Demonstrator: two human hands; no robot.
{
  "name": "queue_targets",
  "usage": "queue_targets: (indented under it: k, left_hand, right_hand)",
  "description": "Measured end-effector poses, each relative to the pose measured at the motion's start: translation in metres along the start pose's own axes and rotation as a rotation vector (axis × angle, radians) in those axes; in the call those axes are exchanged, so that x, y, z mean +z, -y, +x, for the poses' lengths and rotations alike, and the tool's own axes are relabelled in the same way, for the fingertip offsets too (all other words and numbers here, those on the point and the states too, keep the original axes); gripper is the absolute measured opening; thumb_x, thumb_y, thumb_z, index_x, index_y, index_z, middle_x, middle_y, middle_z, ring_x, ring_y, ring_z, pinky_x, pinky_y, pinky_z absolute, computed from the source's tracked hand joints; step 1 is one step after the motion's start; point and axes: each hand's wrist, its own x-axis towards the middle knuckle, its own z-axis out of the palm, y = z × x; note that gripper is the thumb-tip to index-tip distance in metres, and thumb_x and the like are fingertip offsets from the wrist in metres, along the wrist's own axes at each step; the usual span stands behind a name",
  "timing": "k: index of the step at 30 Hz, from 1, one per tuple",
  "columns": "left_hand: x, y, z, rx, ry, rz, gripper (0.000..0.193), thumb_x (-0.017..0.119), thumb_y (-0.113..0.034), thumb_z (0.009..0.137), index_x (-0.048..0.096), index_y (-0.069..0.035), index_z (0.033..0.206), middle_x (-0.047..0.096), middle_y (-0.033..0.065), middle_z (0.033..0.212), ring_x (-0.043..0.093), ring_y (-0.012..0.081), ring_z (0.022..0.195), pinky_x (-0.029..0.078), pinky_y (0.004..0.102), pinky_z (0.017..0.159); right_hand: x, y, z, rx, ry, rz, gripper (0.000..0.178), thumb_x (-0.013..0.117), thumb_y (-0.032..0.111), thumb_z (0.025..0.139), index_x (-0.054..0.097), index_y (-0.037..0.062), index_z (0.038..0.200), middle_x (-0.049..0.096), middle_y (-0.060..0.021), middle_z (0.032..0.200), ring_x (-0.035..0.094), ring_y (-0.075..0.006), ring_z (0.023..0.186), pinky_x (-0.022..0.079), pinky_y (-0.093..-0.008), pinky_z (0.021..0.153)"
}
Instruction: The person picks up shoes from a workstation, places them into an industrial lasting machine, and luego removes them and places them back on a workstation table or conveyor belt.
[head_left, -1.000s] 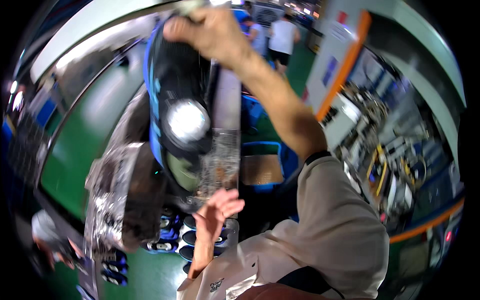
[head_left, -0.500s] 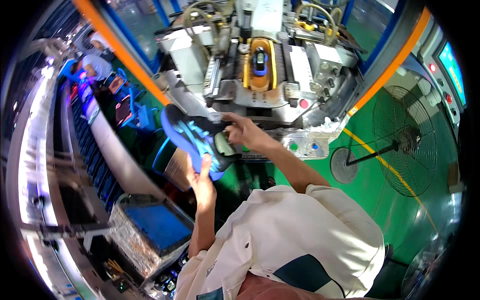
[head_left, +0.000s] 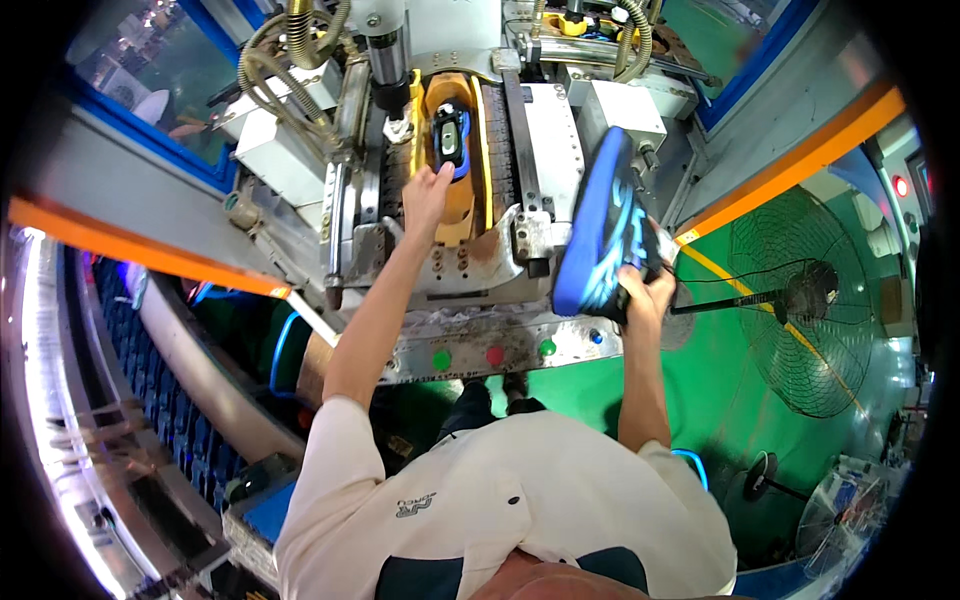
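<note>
A black shoe with a blue sole and light-blue streaks [head_left: 608, 235] is tilted up at the right, in front of the machine. My right hand [head_left: 645, 292] is closed on it, with the thumb over its upper. A second dark shoe with a blue rim [head_left: 452, 140] sits in the yellow-sided cradle [head_left: 460, 205] of the machine. My left hand [head_left: 427, 198] reaches in to its near end, thumb and fingers closed at its edge; part of the grip is hidden.
Green and red buttons [head_left: 495, 355] line the machine's front panel. A vertical metal cylinder [head_left: 388, 60] stands left of the cradle. Orange-edged frame posts [head_left: 800, 165] flank both sides. A floor fan [head_left: 800, 300] is at the right, a curved conveyor [head_left: 200, 350] at the left.
The loose shoe has passed from my left hand to my right and moved rightward. My left hand has gone into the machine, to the shoe in the cradle. The view has shifted.
</note>
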Motion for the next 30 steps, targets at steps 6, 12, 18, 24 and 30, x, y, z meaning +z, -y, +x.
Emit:
queue_targets:
  k: [6,12,18,24,30]
  left_hand:
    - [0.074,0.002,0.105,-0.081,-0.085,0.631,0.083,0.072,-0.034,0.068,0.033,0.004,0.132,0.049,0.0237,0.125,0.049,0.0366,0.114,0.041,0.0397,0.095]
    - [0.021,-0.009,0.084,-0.428,-0.025,-0.466,0.042,0.072,-0.013,0.071,0.056,-0.001,0.107,0.062,0.011,0.103,0.058,0.0288,0.097,0.04,0.0513,0.088]
    - [-0.082,-0.025,-0.093,-0.459,0.181,-0.715,0.031,0.065,-0.008,0.076,0.055,-0.001,0.104,0.06,0.0079,0.096,0.06,0.0192,0.082,0.052,0.0351,0.067]
    - [-0.201,-0.014,-0.26,-0.277,-0.105,-0.43,0.053,0.065,-0.008,0.072,0.047,0.002,0.121,0.053,0.0095,0.11,0.053,0.0182,0.095,0.044,0.0282,0.082]
    - [-0.215,0.011,-0.369,-0.111,-0.734,-0.596,0.038,0.068,-0.012,0.075,0.052,-0.001,0.108,0.058,0.0084,0.096,0.059,0.0185,0.083,0.049,0.0337,0.069]
  right_hand:
    - [-0.008,0.025,0.014,-0.063,-0.202,-0.235,0.061,0.07,0.005,0.067,0.045,-0.0075,0.121,0.055,-0.0116,0.112,0.054,-0.0172,0.1,0.041,-0.03,0.091]
    - [0.069,0.004,0.127,0.029,-0.134,-0.561,0.048,0.075,0.016,0.064,0.059,-0.0047,0.103,0.065,-0.011,0.089,0.06,-0.0157,0.076,0.049,-0.0286,0.072]
    - [0.198,-0.067,0.236,0.147,0.362,-1.324,0.052,0.076,0.041,0.058,0.067,-0.0042,0.083,0.066,-0.0173,0.085,0.065,-0.0233,0.083,0.051,-0.032,0.074]
    - [0.263,-0.193,0.203,0.087,0.307,-1.4,0.058,0.068,0.027,0.068,0.048,-0.0041,0.112,0.064,-0.0185,0.101,0.062,-0.03,0.097,0.05,-0.0379,0.083]
    - [0.265,-0.219,0.184,-0.061,0.337,-1.312,0.081,0.067,0.031,0.074,0.024,-0.0088,0.13,0.061,-0.0241,0.097,0.063,-0.0359,0.084,0.051,-0.0412,0.073]
